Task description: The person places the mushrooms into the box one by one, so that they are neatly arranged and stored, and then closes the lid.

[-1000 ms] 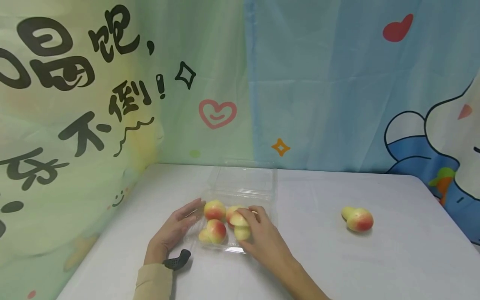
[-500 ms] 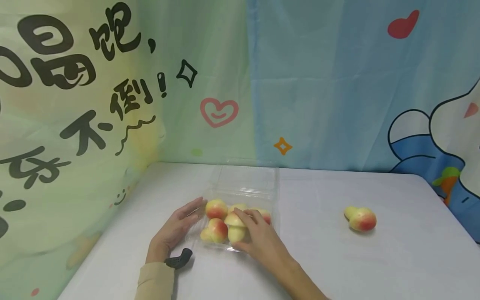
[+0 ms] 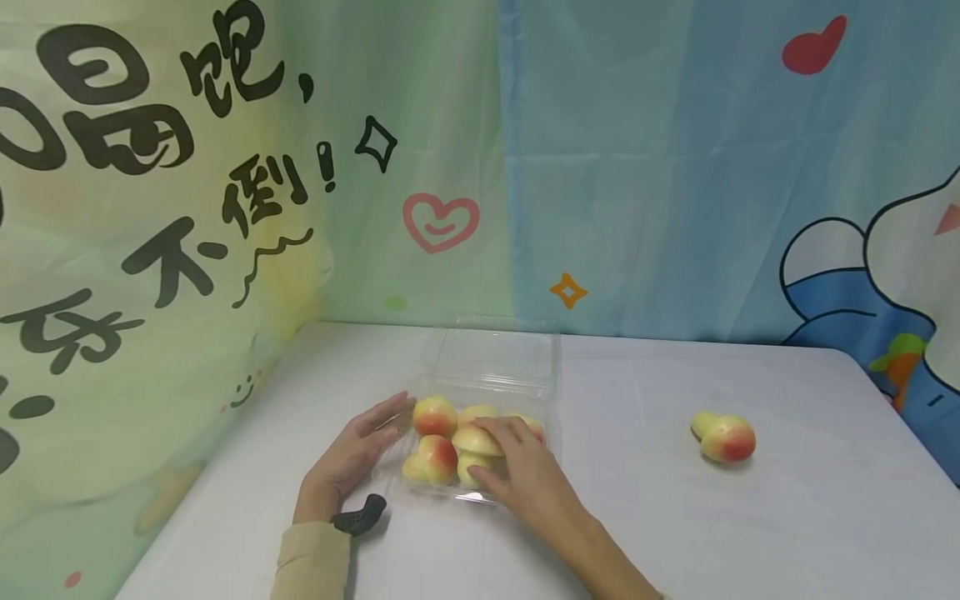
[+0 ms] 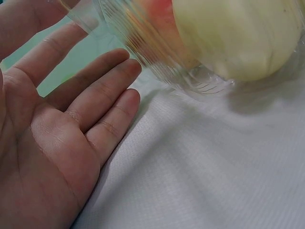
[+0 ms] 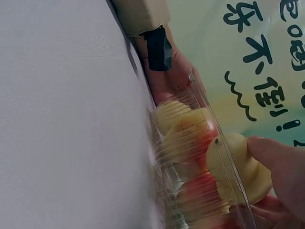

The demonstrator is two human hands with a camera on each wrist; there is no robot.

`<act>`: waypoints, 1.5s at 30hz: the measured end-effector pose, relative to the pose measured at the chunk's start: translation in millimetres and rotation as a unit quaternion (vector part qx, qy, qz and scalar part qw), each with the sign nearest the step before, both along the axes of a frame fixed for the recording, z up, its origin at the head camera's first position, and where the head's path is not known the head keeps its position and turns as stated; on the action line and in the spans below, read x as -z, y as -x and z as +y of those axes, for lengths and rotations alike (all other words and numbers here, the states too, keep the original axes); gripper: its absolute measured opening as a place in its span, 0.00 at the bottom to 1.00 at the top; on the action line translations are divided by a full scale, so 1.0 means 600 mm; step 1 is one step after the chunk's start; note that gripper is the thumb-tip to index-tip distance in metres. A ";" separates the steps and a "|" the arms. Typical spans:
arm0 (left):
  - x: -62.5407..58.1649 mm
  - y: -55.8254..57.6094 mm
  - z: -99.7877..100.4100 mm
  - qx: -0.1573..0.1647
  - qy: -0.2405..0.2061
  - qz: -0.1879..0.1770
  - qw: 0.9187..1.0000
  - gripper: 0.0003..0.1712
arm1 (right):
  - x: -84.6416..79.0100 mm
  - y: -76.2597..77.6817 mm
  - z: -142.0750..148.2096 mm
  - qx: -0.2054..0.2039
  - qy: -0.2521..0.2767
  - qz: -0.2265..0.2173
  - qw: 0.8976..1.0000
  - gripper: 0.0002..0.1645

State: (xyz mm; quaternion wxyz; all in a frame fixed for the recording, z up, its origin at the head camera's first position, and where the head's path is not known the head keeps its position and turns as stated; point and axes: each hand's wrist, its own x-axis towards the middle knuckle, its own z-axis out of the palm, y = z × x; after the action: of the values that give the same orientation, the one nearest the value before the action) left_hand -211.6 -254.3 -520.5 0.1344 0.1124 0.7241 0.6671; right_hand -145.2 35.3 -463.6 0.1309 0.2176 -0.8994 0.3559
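In the head view, a clear plastic clamshell box (image 3: pixel 457 495) lies with its lid raised at the back and holds several yellow-and-red toy mushrooms. My right hand (image 3: pixel 528 475) grips one toy mushroom (image 3: pixel 477 440) at the box's front, fingers over the cap and thumb by the stem. The right wrist view shows that thumb pressed to the pale mushroom (image 5: pixel 233 167) above the box rim. Along the box's left side my left hand (image 3: pixel 351 454) stands with straight fingers. In the left wrist view its fingertips (image 4: pixel 128 69) are right at the ribbed wall.
A single toy mushroom (image 3: pixel 726 438) lies on the white table (image 3: pixel 675 533), well right of the box. A black strap end (image 3: pixel 362 515) sticks out from the left wrist. A printed curtain (image 3: pixel 637 167) hangs behind the table.
My right hand has moved slightly left with its mushroom, settling it lower at the box's front and uncovering another mushroom at the right. My left hand stays in place.
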 end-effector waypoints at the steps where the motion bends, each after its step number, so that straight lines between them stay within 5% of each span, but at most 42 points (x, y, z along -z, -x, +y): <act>1: 0.000 0.000 0.000 -0.001 0.001 -0.002 1.000 0.33 | 0.000 0.001 0.000 0.006 0.007 0.003 1.000 0.30; 13: -0.002 -0.001 0.000 0.010 -0.013 -0.004 1.000 0.33 | 0.019 -0.001 -0.016 0.052 0.009 0.084 0.995 0.28; 45: -0.003 -0.001 0.002 -0.011 0.000 -0.018 1.000 0.33 | 0.034 -0.011 -0.012 0.039 0.004 0.085 0.996 0.32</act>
State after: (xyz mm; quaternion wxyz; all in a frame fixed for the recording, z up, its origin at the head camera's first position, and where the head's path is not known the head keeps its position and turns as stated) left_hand -211.1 -252.8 -518.9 0.1404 0.0922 0.7229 0.6702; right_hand -138.9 28.3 -484.0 0.2217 0.2116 -0.8913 0.3342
